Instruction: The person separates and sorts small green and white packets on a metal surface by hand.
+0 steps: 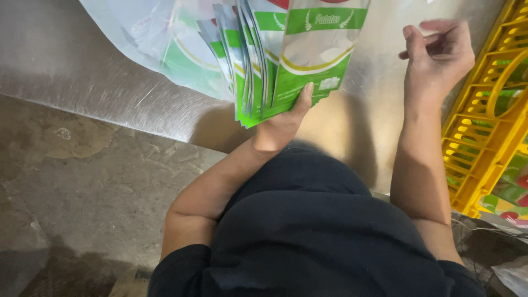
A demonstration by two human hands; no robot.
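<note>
**Hands on a fanned stack of pouches**

Both hands are up over the steel table [110, 71]. My left hand [283, 124] is clamped on the near edge of a stack of green-and-white plastic pouches [291, 60], thumb pressed across the front one, fingers out of sight behind. The stack stands fanned and tilted away from me, its top running out of view at the far edge. My right hand [440, 55] hangs well to the right of the stack, thumb raised and fingers curled; the fingertips are blurred, and I cannot tell whether they pinch anything thin or are bare.

What could go wrong, as I judge it: the pouches look slick and I grip them by one edge only, so if my thumb eases, the back ones could slide out and spill onto the table or over its near edge to the concrete floor [82, 181]. The fan is loose on its left side, where single pouches already stand apart from the rest.

A pale plastic bag [137, 33] lies on the table to the left of the stack, touching or overlapping it; I cannot tell which. A yellow plastic crate [484, 121] stands at the right, cut off by the frame, with colourful packets showing through its slats that I cannot make out. My own dark shirt [308, 220] hides the table's near edge below my arms.
</note>
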